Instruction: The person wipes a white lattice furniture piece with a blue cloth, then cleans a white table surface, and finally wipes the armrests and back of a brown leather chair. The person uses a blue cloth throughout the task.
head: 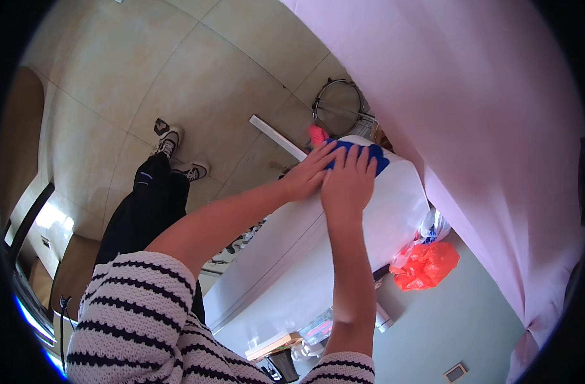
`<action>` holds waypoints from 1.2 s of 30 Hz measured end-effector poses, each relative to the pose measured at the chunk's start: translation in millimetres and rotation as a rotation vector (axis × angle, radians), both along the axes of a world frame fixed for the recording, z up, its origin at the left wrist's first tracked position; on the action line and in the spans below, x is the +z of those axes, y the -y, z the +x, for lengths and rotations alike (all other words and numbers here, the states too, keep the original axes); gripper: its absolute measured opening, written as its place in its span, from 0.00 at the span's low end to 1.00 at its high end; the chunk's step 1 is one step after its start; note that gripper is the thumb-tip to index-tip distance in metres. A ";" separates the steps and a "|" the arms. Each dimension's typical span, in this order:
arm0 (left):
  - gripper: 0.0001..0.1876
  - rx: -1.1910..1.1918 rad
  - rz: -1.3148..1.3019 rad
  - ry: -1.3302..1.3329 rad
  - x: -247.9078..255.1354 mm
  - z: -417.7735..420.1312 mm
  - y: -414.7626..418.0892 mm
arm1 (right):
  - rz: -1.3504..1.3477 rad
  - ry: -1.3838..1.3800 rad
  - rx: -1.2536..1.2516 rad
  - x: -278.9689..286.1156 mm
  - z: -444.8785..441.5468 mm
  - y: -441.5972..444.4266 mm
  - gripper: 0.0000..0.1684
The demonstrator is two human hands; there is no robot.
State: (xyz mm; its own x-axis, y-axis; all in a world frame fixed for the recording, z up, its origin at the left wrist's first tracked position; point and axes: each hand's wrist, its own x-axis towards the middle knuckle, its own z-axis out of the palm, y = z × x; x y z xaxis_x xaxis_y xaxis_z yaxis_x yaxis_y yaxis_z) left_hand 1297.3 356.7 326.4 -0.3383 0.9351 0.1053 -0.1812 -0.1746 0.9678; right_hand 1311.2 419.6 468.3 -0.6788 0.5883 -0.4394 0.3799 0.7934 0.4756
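Note:
Near the far end of a white cabinet top (pixel 393 211), a dark blue cloth (pixel 380 161) lies under both palms. My left hand (pixel 306 174) presses on the cloth's near left part, its fingers pointing up and to the right. Close beside it, my right hand (pixel 350 180) rests flat over the middle of the cloth with the fingers slightly spread. The two hands touch or nearly touch. Folds of the cloth show beyond my right fingertips.
A pink curtain (pixel 465 120) hangs along the right. An orange plastic bag (pixel 426 266) lies beside the cabinet. Beyond it are a round metal rack (pixel 338 108), a pink item (pixel 317 134) and a white bar (pixel 277 137). A dark container (pixel 283 366) and boxes stand at the near end.

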 end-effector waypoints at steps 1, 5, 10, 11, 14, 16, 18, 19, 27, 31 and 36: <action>0.30 -0.025 -0.027 0.002 4.9 -4.8 -3.7 | 0.014 -0.004 -0.003 0.0 0.5 -1.8 0.26; 0.30 0.001 0.037 -0.048 5.6 9.2 35.7 | -0.075 0.019 0.007 9.8 9.0 35.1 0.28; 0.31 -0.151 -0.040 0.031 28.1 39.1 141.8 | -0.295 -0.044 -0.082 26.8 56.0 132.2 0.29; 0.31 -0.213 -0.093 0.042 35.7 44.1 164.9 | -0.341 -0.025 -0.125 32.8 62.9 149.4 0.30; 0.31 -0.343 -0.196 0.060 55.2 46.3 200.0 | -0.345 0.070 -0.059 48.5 71.7 181.7 0.30; 0.31 -0.343 -0.192 0.053 53.8 42.0 199.6 | -0.345 0.037 -0.111 43.4 69.1 175.4 0.31; 0.31 -0.269 -0.107 -0.021 39.1 36.6 173.2 | -0.280 0.017 -0.085 36.4 64.5 153.1 0.31; 0.31 -0.238 -0.061 -0.057 32.9 32.8 155.9 | -0.243 0.007 -0.064 34.6 58.8 138.3 0.31; 0.30 -0.123 0.022 -0.110 24.4 7.3 59.3 | -0.078 -0.136 -0.059 29.8 27.5 72.2 0.28; 0.31 -0.210 0.027 -0.083 22.7 23.8 121.3 | -0.200 -0.088 -0.056 27.7 51.7 120.8 0.27; 0.32 -0.376 -0.123 -0.037 37.5 60.3 246.8 | -0.341 0.112 0.028 38.1 94.0 223.6 0.27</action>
State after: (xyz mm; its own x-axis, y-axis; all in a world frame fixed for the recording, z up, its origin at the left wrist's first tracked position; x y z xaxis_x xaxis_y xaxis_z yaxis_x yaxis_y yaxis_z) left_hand 1357.6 110.0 363.9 0.0322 0.9994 -0.0093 -0.1746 0.0148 0.9845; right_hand 1405.2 196.0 506.5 -0.6290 0.3772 -0.6798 0.3163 0.9229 0.2194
